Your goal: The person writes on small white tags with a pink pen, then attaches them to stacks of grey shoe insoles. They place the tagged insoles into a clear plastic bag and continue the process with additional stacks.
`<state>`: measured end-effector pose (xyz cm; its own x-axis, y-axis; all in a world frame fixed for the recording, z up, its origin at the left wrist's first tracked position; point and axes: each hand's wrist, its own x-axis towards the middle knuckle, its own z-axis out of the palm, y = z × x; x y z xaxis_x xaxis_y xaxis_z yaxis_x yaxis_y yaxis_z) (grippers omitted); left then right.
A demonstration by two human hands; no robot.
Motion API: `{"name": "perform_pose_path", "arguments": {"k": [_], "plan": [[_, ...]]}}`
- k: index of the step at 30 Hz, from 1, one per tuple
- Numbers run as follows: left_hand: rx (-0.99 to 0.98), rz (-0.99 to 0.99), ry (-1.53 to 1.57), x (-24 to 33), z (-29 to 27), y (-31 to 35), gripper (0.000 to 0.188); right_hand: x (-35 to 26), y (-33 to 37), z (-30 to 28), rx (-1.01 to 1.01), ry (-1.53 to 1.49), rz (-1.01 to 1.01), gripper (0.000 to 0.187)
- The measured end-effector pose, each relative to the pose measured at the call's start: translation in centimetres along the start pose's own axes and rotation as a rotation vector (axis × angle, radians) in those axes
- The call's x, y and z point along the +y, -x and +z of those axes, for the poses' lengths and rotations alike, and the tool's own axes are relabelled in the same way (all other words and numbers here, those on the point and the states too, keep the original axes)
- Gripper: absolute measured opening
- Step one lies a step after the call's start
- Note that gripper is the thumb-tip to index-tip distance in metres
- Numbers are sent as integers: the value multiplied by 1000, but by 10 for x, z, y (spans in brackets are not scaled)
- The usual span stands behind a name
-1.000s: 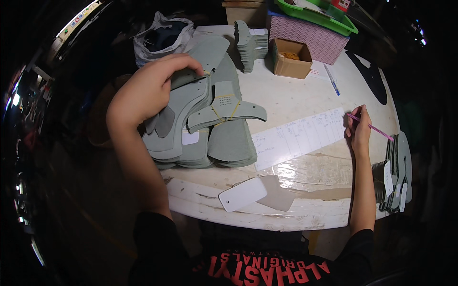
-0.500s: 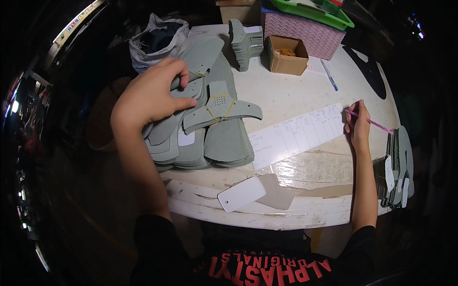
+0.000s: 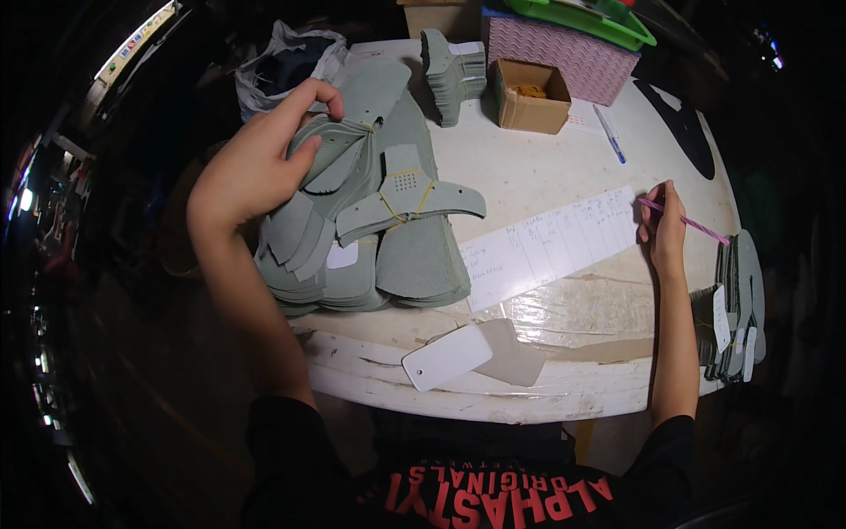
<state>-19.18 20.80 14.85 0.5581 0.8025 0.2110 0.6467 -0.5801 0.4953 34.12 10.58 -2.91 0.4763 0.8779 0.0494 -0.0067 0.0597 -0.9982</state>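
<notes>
My left hand reaches over a heap of grey-green cut pieces at the left of the table. Between its thumb and fingers it grips the edge of a bundle of grey cut pieces, whose layers fan apart. Beside it lies a winged stack of pieces tied with yellow bands, on top of larger rounded pieces. My right hand is closed round a pink striped pen, at the right end of a handwritten paper sheet. The pen's writing tip is hidden.
Behind stand another grey stack, a small cardboard box and a pink woven basket under a green tray. A blue pen lies nearby. More stacked pieces sit at the right edge; a white tag-shaped card lies in front.
My left hand has moved slightly left and up, pulling the bundle's layers up and apart so that their edges show. My right hand with the pen has hardly moved.
</notes>
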Motion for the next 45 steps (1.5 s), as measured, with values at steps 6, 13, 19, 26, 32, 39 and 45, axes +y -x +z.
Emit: {"name": "perform_pose_path", "arguments": {"k": [6,13,19,26,32,39,45], "plan": [[-66,-227,-5,5,-6,0,36,-5,3,6,4,14,-1,47],[-24,-40,-105,51,9,8,37,-13,15,12,2,48,-18,50],[-26,323,-171,115,40,20,31,-19,25,18,93,118,-205,44],[-451,689,-28,157,201,41,72,-20,30,22,30,200,-213,38],[-541,709,-143,139,245,62,93,-17,26,23,18,146,-59,42],[-545,710,-150,138,247,59,94,-12,22,20,-25,37,-53,44],[-529,709,-191,139,245,60,95,-12,22,21,-32,73,-52,46]]}}
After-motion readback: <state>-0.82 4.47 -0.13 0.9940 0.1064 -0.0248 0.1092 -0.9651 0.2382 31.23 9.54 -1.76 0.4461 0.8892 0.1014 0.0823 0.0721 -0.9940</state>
